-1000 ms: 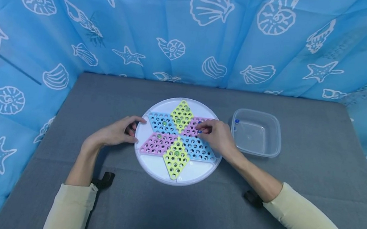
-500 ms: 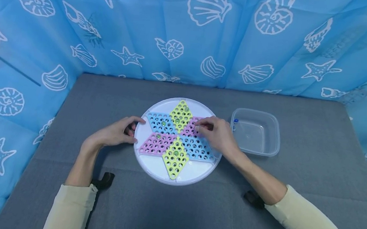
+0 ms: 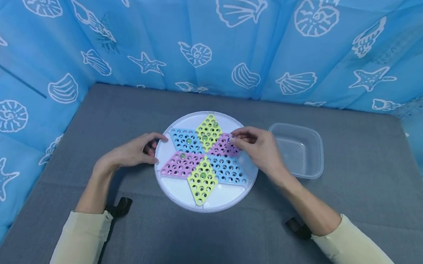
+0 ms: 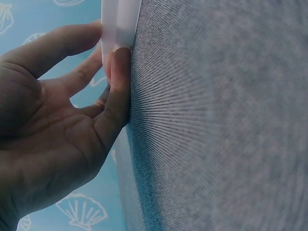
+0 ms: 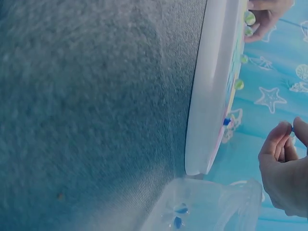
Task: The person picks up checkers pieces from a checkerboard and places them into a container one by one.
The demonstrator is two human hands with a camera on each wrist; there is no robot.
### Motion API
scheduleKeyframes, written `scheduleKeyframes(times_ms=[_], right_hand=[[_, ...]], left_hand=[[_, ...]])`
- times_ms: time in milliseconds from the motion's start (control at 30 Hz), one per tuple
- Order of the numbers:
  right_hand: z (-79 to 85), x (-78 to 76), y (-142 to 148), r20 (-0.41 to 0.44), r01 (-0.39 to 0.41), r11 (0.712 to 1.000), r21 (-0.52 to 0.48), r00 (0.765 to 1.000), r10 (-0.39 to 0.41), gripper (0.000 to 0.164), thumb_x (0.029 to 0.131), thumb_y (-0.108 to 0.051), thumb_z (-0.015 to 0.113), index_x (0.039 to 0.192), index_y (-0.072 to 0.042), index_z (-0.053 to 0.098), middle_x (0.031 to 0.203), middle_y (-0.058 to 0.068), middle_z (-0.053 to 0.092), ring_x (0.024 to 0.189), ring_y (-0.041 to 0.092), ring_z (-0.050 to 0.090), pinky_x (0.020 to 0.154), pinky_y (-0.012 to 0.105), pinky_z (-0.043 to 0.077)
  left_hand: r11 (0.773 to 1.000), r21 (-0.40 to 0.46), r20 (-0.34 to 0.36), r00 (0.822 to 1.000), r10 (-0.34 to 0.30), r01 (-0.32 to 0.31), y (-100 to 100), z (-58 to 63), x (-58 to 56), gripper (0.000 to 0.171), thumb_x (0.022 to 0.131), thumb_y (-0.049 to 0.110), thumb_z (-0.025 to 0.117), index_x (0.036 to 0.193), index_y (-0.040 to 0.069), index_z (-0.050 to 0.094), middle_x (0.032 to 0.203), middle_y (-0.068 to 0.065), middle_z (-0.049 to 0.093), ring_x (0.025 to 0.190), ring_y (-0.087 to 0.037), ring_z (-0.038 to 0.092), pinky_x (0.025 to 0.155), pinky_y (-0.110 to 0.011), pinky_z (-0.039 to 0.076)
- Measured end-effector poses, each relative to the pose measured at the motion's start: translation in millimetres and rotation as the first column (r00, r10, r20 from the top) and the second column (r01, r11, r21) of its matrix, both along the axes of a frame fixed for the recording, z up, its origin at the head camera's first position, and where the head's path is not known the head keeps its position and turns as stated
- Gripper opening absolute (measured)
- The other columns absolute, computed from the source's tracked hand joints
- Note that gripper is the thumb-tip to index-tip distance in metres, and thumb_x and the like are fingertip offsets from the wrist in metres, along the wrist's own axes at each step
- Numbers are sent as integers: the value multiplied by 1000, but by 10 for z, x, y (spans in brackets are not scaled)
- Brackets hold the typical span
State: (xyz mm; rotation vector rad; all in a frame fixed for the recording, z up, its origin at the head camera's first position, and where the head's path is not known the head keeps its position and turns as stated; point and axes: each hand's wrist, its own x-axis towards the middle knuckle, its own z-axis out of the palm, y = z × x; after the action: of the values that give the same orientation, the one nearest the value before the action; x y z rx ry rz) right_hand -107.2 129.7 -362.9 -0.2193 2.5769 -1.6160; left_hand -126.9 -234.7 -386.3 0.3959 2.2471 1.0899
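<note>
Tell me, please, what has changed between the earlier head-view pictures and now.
The right hand has shifted slightly right and toward the far side, now hiding the tub's left part from the head view; its grip appears to pinch a small blue piece. The left hand, board, tub and green marbles look unmoved.

The head view is softly lit; dimmer wrist views blur near grey cloth.
</note>
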Motion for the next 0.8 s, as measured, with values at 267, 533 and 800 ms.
scheduleKeyframes(times_ms=[267,533,800], right_hand=[[48,7,150,-13,12,998,-59,1000,-13,27,90,-24,75,109,-4,74,97,9,73,86,33,70,76,40,56],[110,32,354,18,65,998,23,998,-66,33,91,-29,73,116,-7,71,104,10,70,90,26,69,78,36,56],[152,80,526,25,95,995,27,995,-96,34,91,-29,74,117,-7,70,108,12,70,95,27,69,78,26,55]], left_hand=[[1000,-4,9,1000,2,-2,8,-1,-9,60,89,2,70,143,3,43,111,-16,37,92,-26,48,79,-35,42],[1000,-7,8,1000,8,-8,0,2,3,61,89,2,70,143,3,43,111,-16,38,93,-26,48,80,-36,42],[1000,-9,0,1000,2,-2,7,-4,0,61,89,2,70,143,3,43,111,-16,38,93,-26,49,80,-34,43]])
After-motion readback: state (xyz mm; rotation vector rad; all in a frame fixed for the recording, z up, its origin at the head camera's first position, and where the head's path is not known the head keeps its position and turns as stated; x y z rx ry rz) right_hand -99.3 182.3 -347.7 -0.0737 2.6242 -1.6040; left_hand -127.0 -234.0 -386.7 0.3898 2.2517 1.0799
